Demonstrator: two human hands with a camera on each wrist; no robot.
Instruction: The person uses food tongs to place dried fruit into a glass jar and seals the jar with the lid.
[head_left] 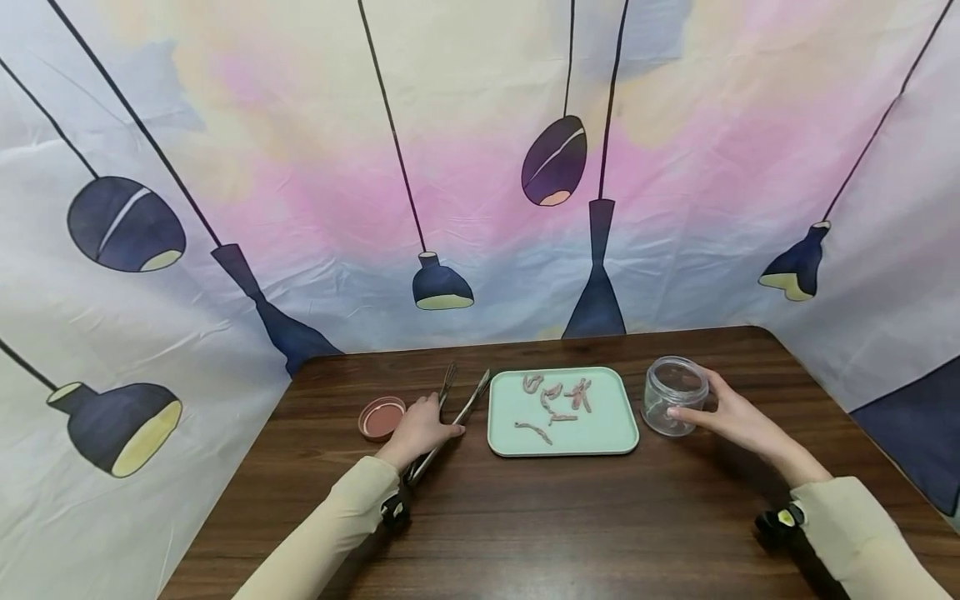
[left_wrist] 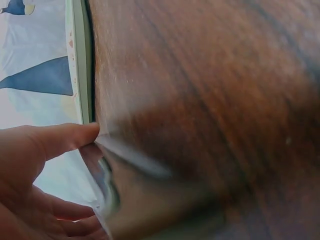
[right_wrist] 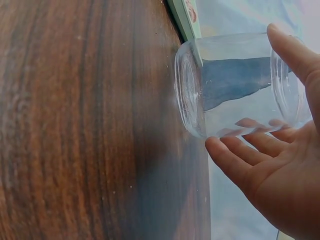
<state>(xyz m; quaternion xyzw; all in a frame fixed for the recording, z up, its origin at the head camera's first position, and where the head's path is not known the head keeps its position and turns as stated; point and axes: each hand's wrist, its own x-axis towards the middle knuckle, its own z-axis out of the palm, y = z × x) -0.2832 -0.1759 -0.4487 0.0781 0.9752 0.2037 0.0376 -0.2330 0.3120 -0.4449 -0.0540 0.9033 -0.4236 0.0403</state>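
Note:
My left hand (head_left: pixel 422 429) holds a pair of metal tongs (head_left: pixel 467 406), its thumb on one arm. The tongs' two arms stand spread, pointing toward the back of the table. In the left wrist view the tongs (left_wrist: pixel 107 187) are blurred beside the thumb and curled fingers. My right hand (head_left: pixel 738 421) grips a clear, lidless jar (head_left: pixel 667 400) from the right, thumb on the near side. The right wrist view shows the jar (right_wrist: pixel 235 85) upright on the table, between thumb and fingers. Thin pinkish meat-like strips (head_left: pixel 533 432) lie on a pale green tray (head_left: pixel 592 442) between the hands.
A reddish round lid (head_left: pixel 382 418) lies left of the left hand. The dark wooden table (head_left: pixel 555 525) ends at a cloth backdrop (head_left: pixel 315 208) printed with hanging lamps.

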